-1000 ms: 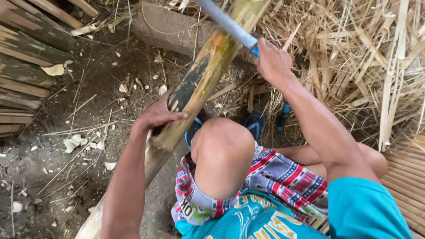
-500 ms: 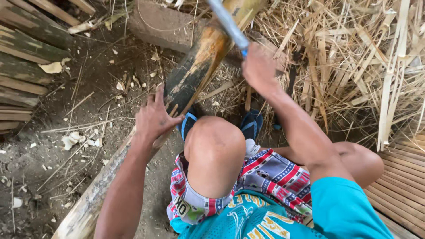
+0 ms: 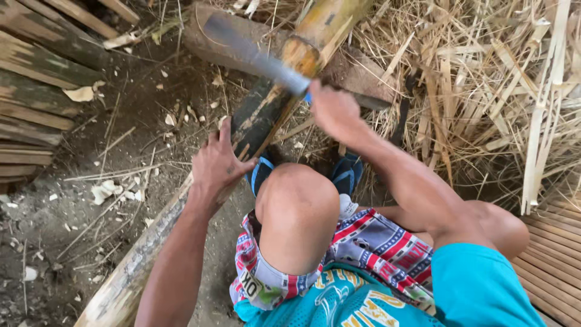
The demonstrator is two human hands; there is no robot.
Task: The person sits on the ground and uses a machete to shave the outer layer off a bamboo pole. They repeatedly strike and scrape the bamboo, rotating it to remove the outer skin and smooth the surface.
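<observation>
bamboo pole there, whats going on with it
A seated person is working on a long bamboo pole that slants across the dirt ground. The left hand lies spread on the pole, pressing it down. The right hand has its grip on a large knife, the blade lying across the pole near a joint. Bamboo strips are piled on the right, and chips are scattered on the dirt.
</observation>
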